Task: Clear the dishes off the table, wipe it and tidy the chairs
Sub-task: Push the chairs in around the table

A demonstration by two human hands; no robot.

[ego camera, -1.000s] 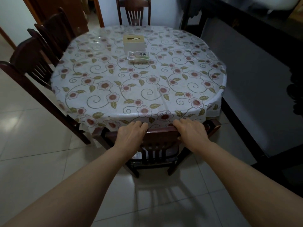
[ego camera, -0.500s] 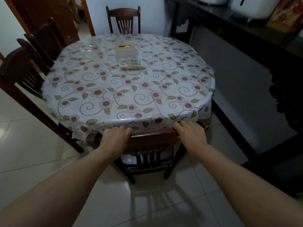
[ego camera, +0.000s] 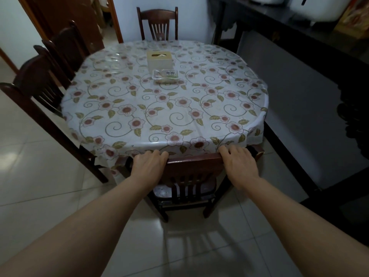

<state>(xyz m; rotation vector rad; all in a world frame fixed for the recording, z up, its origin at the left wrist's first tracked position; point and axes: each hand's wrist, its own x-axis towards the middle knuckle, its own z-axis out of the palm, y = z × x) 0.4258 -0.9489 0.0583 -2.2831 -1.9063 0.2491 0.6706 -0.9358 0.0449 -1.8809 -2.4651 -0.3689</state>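
Head view counts four chairs round the tabletop (ego camera: 139, 108): one near (ego camera: 191, 172), two left (ego camera: 36, 76), one far (ego camera: 157, 23). Two things sit mid-tabletop: a box (ego camera: 159, 58) and a dish (ego camera: 165, 76). Left hand (ego camera: 146, 168) and right hand (ego camera: 239, 164) curl fingers over the near chair's top rail, now closer under the tabletop than before.

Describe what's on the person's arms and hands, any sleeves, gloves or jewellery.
Both forearms are bare for all of their visible length, with no sleeve in view. The left hand and right hand wear no gloves, and no watch, bracelet or ring shows on them.
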